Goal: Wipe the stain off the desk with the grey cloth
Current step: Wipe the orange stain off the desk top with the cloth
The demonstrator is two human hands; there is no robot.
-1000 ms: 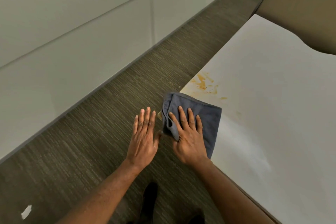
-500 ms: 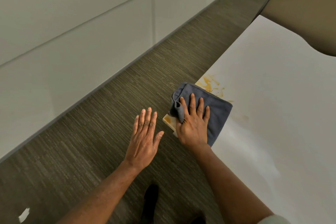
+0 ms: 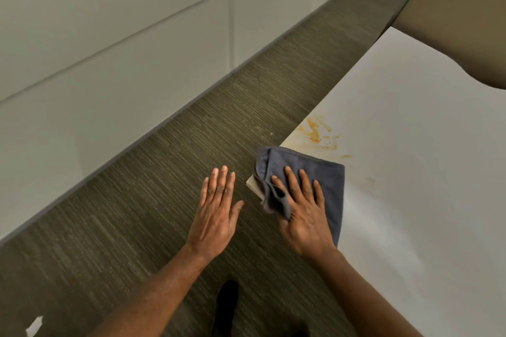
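Observation:
An orange-brown stain (image 3: 317, 131) marks the white desk (image 3: 410, 172) near its left edge. The folded grey cloth (image 3: 328, 175) lies on the desk corner just below the stain. My right hand (image 3: 304, 216) presses flat on the cloth, with a fold of it bunched over my thumb side. My left hand (image 3: 219, 210) hovers flat, fingers together, over the floor beside the desk corner and holds nothing. The desk corner pokes out pale under the cloth.
Dark striped carpet (image 3: 164, 186) runs left of the desk, bounded by a pale panelled wall (image 3: 109, 49). A beige partition (image 3: 465, 16) rises behind the desk. My dark shoe (image 3: 226, 306) is below, and a white scrap (image 3: 34, 325) lies on the carpet.
My right hand has pulled the cloth back toward me, off the stain, which is now fully uncovered. The left hand has hardly moved.

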